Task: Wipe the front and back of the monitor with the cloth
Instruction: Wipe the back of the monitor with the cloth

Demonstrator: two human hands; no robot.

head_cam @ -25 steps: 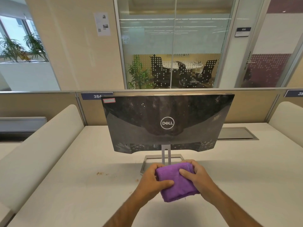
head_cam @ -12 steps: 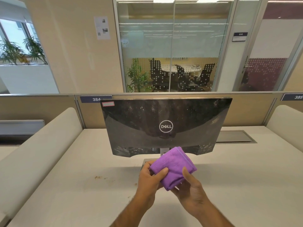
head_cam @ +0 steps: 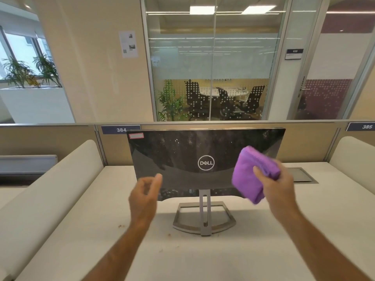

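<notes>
A black Dell monitor stands on the desk with its dusty, speckled back panel facing me, on a grey metal stand. My right hand grips a folded purple cloth in front of the panel's right part; whether the cloth touches the panel I cannot tell. My left hand hovers empty by the monitor's lower left corner, fingers loosely curled, a little blurred. The screen side is hidden from me.
The white desk carries a few brown crumbs at the left of the stand. Padded white dividers flank both sides. A grey cable hatch lies behind the monitor on the right. A partition closes the back.
My hands have separated. The left hand let go of the cloth and moved left. The right hand lifted the cloth up and right to the monitor's back. The view tilted up.
</notes>
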